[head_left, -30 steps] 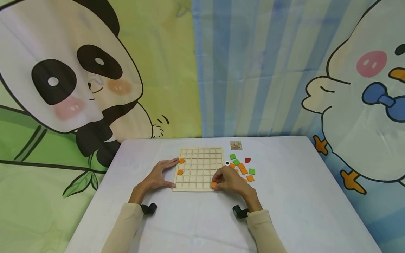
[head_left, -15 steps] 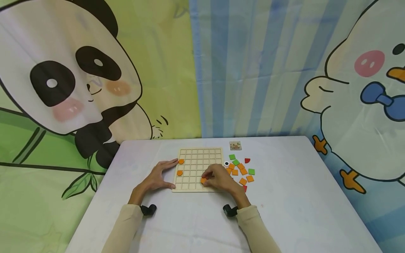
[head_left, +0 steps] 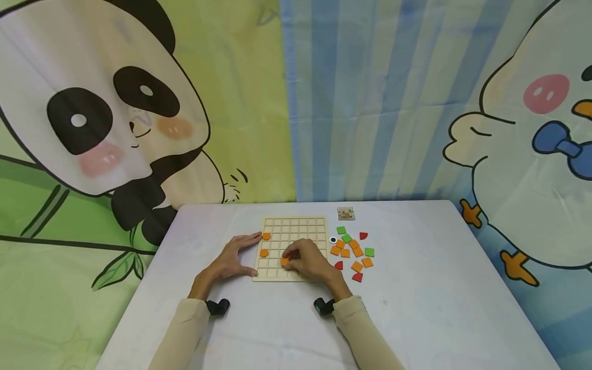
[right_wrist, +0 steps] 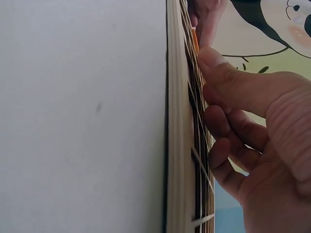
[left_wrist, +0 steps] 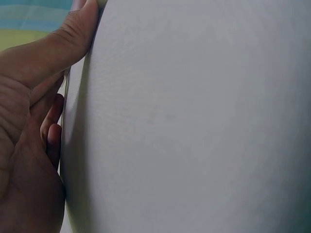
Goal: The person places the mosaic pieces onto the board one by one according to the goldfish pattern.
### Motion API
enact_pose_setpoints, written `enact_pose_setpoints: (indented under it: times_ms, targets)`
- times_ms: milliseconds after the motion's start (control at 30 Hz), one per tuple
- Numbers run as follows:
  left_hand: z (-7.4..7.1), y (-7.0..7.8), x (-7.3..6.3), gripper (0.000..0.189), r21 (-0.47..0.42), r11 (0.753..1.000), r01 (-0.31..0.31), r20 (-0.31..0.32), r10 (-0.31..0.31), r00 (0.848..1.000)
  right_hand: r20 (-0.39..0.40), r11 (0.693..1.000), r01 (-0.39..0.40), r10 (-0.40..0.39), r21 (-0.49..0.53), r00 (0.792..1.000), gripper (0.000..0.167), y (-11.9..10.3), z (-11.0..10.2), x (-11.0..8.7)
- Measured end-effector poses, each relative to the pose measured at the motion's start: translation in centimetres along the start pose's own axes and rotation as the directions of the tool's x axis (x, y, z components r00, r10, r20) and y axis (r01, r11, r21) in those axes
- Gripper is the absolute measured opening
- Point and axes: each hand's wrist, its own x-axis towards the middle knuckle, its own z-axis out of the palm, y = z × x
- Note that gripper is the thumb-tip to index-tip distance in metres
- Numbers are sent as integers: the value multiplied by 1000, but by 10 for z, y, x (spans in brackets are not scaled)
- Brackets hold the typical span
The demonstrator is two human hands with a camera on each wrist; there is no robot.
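Since the earliest frame, the person's right hand (head_left: 309, 258) has travelled leftward over the gridded board (head_left: 300, 226), from its near right corner to left of its middle, taking one orange piece (head_left: 284, 262) along. The left hand (head_left: 229, 258) has stayed at the board's left side.

The right hand pinches that single orange piece between thumb and fingertips, over the near half of the grid; whether it touches the board cannot be told. The left hand grasps nothing: its fingers reach out to the board's left edge, and its thumb lies at the near left corner.

Two orange discs (head_left: 264, 253) sit on the board near its left edge, one farther back than the other. To the right of the board, on the white table (head_left: 430, 288), lie seven orange tiles (head_left: 358, 252), three green tiles (head_left: 369, 252), three red pieces (head_left: 357, 277) and one small black-and-white disc (head_left: 333, 240), which is just beside the board's right edge. One patterned card (head_left: 346, 214) lies behind them. Each of the two wrists carries one black device (head_left: 218, 307), and both sleeves (head_left: 367, 334) are beige.
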Motion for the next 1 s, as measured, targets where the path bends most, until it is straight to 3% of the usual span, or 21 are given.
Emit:
enact_pose_setpoints:
  times_ms: [533,733,1000]
  targets:
    - [-2,4,1,114,15,1000,5,11,-5,1000,85,999,-46,47,-8,995,24,-15,14,26]
    - [-3,3,0,114,17,1000,-26,-4,26,1000,81,998,-59,59,-3,995,26,-13,15,26]
    - [-3,4,0,114,16,999,-31,-9,31,999,34,999,-34,35,-38,999,13,-12,20,25]
